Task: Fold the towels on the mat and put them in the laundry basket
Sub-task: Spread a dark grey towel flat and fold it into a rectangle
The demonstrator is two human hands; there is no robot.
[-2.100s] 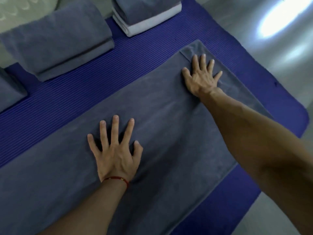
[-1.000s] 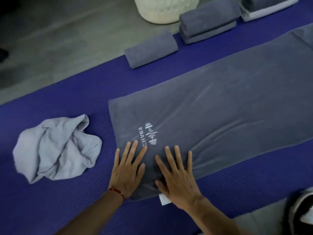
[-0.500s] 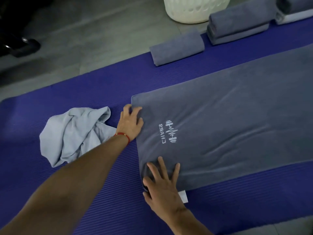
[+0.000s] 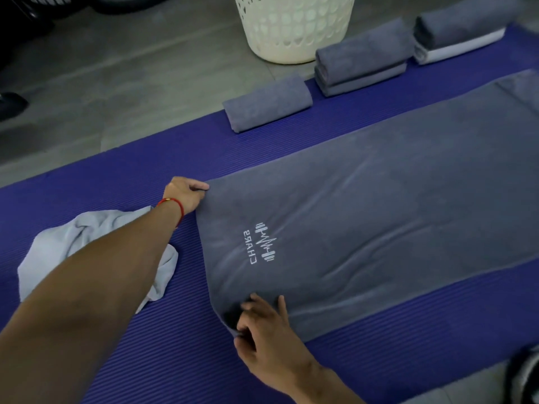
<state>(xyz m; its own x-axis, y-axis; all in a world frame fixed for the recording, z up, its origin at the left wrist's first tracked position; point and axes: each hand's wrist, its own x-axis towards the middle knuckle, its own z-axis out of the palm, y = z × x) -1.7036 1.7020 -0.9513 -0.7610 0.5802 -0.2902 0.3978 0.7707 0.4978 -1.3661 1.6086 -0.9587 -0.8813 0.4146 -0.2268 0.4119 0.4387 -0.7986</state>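
A long grey towel [image 4: 379, 217] with a white logo lies flat along the blue mat [image 4: 131, 170]. My left hand [image 4: 185, 193], with a red string at the wrist, pinches the towel's far left corner. My right hand [image 4: 262, 325] grips the near left corner, fingers curled into the cloth. A crumpled pale grey towel [image 4: 73, 249] lies on the mat to the left, partly hidden by my left forearm. The white laundry basket [image 4: 294, 27] stands on the floor beyond the mat.
Folded grey towels sit along the mat's far edge: a small one [image 4: 267, 103], a stack of two [image 4: 361, 58], and a grey-and-white stack [image 4: 458, 36]. Grey tiled floor [image 4: 116, 83] lies beyond. A dark shoe [image 4: 11, 104] shows at the far left.
Both hands went from pressing flat on the towel to its left end. The left hand moved to the far corner and the right to the near corner; both now hold the cloth.
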